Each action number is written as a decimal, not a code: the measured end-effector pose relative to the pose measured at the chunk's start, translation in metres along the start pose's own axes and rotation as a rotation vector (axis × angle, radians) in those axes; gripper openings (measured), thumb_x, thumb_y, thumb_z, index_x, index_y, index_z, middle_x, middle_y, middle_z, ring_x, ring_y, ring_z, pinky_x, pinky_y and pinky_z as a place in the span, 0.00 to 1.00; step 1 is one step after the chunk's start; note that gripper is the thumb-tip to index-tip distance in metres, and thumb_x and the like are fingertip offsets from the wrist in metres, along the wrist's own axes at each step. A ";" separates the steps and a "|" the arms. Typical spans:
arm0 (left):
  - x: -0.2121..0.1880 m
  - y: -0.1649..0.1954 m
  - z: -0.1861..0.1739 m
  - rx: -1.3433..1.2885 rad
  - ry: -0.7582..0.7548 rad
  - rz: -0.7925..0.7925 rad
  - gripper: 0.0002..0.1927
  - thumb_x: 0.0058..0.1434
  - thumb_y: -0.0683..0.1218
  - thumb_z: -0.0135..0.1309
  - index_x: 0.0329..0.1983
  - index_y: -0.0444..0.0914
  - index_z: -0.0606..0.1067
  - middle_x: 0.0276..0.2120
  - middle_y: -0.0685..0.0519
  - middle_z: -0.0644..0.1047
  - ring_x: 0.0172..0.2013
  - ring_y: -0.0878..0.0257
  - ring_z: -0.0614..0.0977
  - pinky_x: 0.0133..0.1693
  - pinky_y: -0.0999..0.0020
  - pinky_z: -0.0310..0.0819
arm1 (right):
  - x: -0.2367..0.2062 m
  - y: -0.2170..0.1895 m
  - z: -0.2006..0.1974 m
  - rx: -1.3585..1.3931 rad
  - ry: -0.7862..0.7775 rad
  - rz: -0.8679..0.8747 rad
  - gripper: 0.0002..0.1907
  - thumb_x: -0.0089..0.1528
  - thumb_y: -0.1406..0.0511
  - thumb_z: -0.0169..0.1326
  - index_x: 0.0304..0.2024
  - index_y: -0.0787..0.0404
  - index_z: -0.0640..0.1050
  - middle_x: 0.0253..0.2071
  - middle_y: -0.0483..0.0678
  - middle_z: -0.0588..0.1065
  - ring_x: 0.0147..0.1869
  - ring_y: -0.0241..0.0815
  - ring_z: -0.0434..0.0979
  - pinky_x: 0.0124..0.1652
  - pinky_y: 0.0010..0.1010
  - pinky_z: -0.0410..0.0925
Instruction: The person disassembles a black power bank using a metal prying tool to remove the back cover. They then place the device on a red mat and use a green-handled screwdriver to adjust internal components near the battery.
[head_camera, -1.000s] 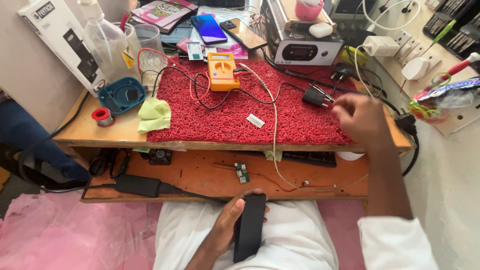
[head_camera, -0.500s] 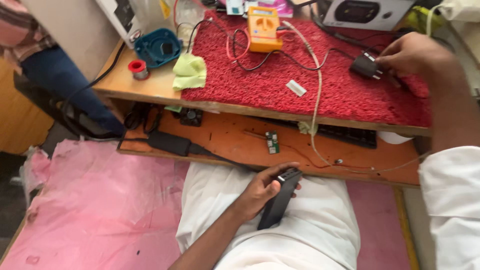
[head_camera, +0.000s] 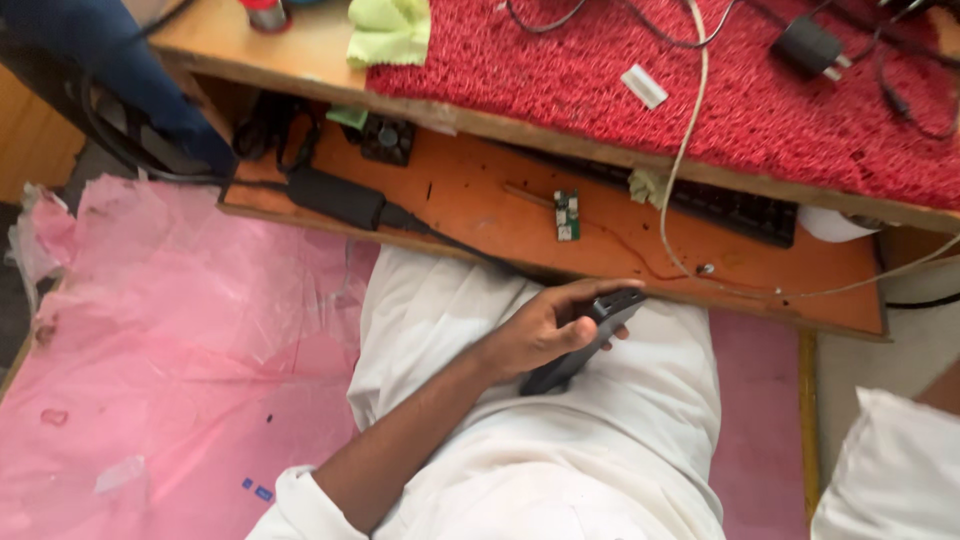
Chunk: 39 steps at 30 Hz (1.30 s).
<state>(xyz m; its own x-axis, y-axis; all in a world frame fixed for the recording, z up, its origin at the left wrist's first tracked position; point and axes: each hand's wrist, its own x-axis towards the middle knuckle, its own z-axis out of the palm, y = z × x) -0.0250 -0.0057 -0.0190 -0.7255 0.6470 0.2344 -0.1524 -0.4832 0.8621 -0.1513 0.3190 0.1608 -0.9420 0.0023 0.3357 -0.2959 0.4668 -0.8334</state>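
Note:
My left hand (head_camera: 545, 325) grips a flat black device (head_camera: 590, 335), like a phone, and rests it on my lap, which is covered in white cloth. The device points up towards the orange lower shelf (head_camera: 480, 205) of the desk. My right hand is out of view; only a white sleeve (head_camera: 890, 470) shows at the lower right corner. On the red mat (head_camera: 760, 110) above lie a black plug adapter (head_camera: 810, 47), a small white chip (head_camera: 645, 87) and a cream cable (head_camera: 690, 120) that hangs down over the shelf.
A black power brick (head_camera: 335, 197), a small fan (head_camera: 388, 140), a green circuit board (head_camera: 567, 215) and a black keyboard (head_camera: 740, 210) sit on the shelf. A green cloth (head_camera: 390, 30) lies on the desk edge. Pink plastic sheeting (head_camera: 170, 340) covers the floor at left. Another person's blue-clad leg (head_camera: 130, 70) is at upper left.
The view has tilted down and left; the desk top has slid out of sight. My right hand has left the frame. My left hand still holds the black device on my lap.

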 end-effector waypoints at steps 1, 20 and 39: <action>-0.001 0.000 0.000 0.017 -0.024 0.003 0.53 0.59 0.75 0.57 0.75 0.37 0.64 0.56 0.51 0.74 0.51 0.63 0.79 0.56 0.66 0.75 | -0.022 0.000 0.000 0.131 -0.053 0.041 0.15 0.59 0.70 0.57 0.49 0.64 0.82 0.42 0.50 0.80 0.41 0.38 0.80 0.38 0.29 0.74; -0.003 -0.017 -0.001 0.081 -0.224 0.037 0.50 0.64 0.71 0.60 0.77 0.36 0.63 0.65 0.48 0.72 0.64 0.62 0.74 0.68 0.62 0.71 | -0.175 -0.053 0.087 -0.284 -0.402 -0.494 0.11 0.55 0.71 0.66 0.40 0.63 0.81 0.41 0.50 0.80 0.39 0.42 0.81 0.38 0.31 0.71; -0.001 -0.040 -0.003 -0.042 -0.178 0.024 0.37 0.73 0.55 0.58 0.78 0.36 0.59 0.58 0.49 0.77 0.53 0.68 0.77 0.58 0.69 0.73 | -0.164 -0.016 0.096 -0.202 -0.478 -0.611 0.12 0.51 0.66 0.68 0.33 0.65 0.80 0.34 0.52 0.79 0.35 0.46 0.82 0.34 0.31 0.73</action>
<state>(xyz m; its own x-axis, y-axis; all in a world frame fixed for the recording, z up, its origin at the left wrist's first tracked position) -0.0200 0.0115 -0.0552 -0.5996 0.7276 0.3334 -0.1675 -0.5215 0.8366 -0.0070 0.2262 0.0768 -0.6023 -0.6629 0.4448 -0.7899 0.4144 -0.4520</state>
